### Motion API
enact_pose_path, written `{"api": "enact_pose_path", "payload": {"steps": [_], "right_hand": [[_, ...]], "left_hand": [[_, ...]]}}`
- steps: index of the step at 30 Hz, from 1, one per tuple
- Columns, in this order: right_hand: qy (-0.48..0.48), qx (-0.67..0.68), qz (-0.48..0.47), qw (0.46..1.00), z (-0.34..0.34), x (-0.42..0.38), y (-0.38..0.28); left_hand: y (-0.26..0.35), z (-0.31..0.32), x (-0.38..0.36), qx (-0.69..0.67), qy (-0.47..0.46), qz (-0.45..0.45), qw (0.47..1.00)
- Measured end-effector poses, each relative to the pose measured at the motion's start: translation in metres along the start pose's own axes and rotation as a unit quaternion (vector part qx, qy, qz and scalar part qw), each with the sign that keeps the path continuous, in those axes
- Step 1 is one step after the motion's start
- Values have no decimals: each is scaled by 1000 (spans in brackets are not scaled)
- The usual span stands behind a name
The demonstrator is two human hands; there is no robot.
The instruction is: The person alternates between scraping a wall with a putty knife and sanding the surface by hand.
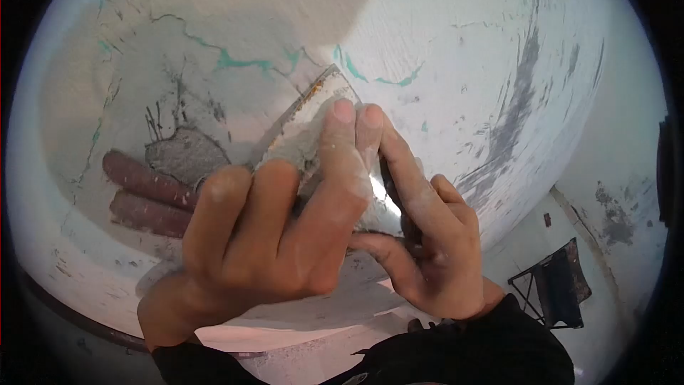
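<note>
A flat metal blade (311, 117) coated with pale plaster lies diagonally against the white surface, its corner pointing up. My left hand (274, 232) has its fingers bent over the blade, with one fingertip pressed on its face. From the right, my right hand (438, 242) grips the same blade, fingertips on its edge and thumb near its lower end. Two dark red, rounded pieces like handles (153, 203) stick out left of my left hand; where they join is hidden. A rough grey patch (187, 155) shows just above them.
The broad white surface (442, 43) has green marks, cracks and grey smears. At the lower right stands a dark folding stool (559, 289), beside a stained wall (616, 214). My shadow falls across the upper left.
</note>
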State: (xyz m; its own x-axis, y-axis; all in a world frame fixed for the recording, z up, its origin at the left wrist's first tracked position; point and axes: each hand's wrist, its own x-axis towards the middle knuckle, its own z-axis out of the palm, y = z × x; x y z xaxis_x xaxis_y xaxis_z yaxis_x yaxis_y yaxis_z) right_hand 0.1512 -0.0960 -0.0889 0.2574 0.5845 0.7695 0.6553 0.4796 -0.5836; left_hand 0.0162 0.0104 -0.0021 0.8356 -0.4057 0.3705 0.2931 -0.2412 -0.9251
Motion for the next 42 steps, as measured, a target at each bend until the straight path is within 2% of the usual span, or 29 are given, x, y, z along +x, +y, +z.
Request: {"api": "enact_pose_path", "payload": {"steps": [2,4,8,11,13,16,19,24,26,27,29,31,35,37,38,40,41,42], "right_hand": [[-2,3,8,1000,0,4,4],[34,25,-58,997,3,10,13],[46,-20,-36,998,6,1,6],[21,-40,-39,998,0,4,1],[-4,-16,24,1000,1,8,0],[18,-37,-39,998,-1,0,-3],[15,-43,-2,999,5,12,5],[26,-9,-46,999,-1,7,-4],[-1,-5,20,1000,-1,14,-6],[-3,-5,24,1000,0,11,-4],[29,-15,-29,999,2,6,2],[22,-18,-19,999,1,11,-1],[2,-25,12,1000,-2,11,0],[24,-32,-61,997,-3,4,-2],[24,-33,-64,997,-1,9,-2],[-4,-14,42,999,3,18,-3],[-4,-12,46,999,3,14,-4],[18,-21,-5,1000,2,12,-4]], "left_hand": [[-3,2,4,-11,15,-5,1000],[-5,4,5,-6,-5,0,1000],[-3,2,1,-30,-3,-8,1000],[-1,-1,0,-34,-15,-17,999],[-6,0,2,-29,-38,-16,999],[-5,-12,4,-32,-47,16,998],[-5,3,3,-14,-19,-23,999],[-6,-2,5,-28,-1,-28,999],[-7,1,5,-12,-3,-21,1000],[-5,5,4,-5,17,-28,999],[-2,3,4,5,43,-34,998],[3,-8,5,11,-3,-31,999],[-2,0,7,52,14,-31,998],[4,-10,9,21,-6,-42,999],[0,-6,10,24,-5,-43,999],[-4,2,11,54,12,-52,997],[-3,1,10,51,10,-50,997],[-3,0,10,37,23,-51,998]]}}
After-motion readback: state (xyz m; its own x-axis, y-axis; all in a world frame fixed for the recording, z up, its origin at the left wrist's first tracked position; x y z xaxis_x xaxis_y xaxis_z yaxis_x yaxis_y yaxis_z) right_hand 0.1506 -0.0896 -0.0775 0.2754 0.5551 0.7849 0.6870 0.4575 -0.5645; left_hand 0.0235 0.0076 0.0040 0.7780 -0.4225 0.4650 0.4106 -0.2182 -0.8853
